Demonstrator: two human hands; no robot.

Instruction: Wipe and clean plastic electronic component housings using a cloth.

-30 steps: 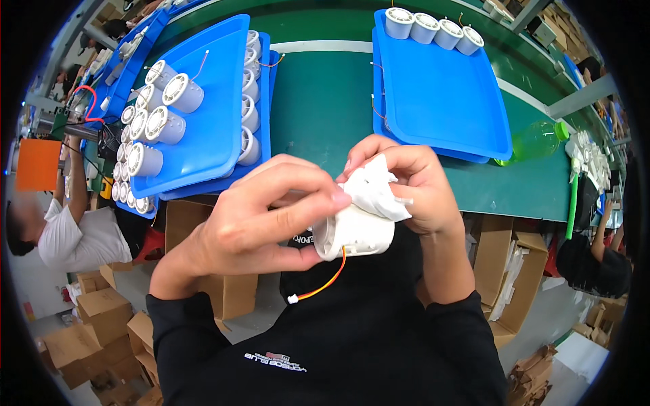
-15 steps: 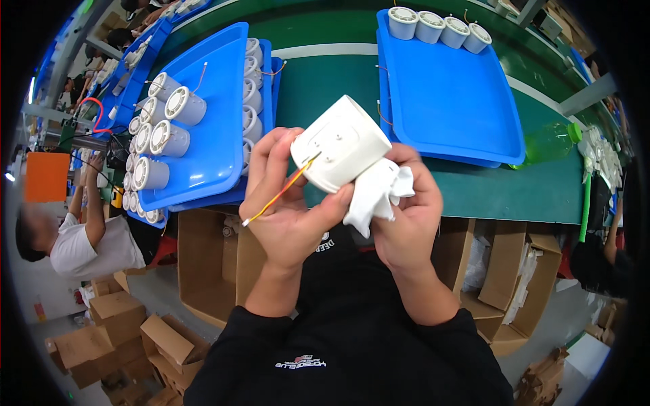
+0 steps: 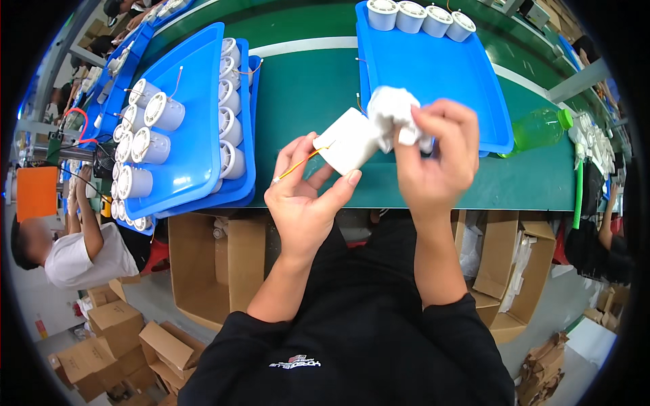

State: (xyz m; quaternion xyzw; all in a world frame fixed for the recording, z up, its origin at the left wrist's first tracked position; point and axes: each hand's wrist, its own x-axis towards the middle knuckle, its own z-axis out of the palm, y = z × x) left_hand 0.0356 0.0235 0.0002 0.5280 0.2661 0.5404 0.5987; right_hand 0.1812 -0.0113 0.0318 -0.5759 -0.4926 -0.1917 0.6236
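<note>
A white cylindrical housing with a thin red and yellow wire hanging from it is gripped by my left hand. The wire ends in a small white plug beside my fingers. My right hand pinches a crumpled white cloth, held at the upper right side of the housing and seemingly against it. Both hands are raised over the near part of the green table. My right fingers are slightly blurred.
Stacked blue trays at the left carry several similar white housings. Another blue tray has a row of them along its far edge. A green bottle lies at the right. Cardboard boxes stand below the table; a person works at the left.
My right hand has come off the housing and lifted with the cloth to its upper right side. The housing stays in my left hand, now turned and slightly lower. The whole view has shifted a little.
</note>
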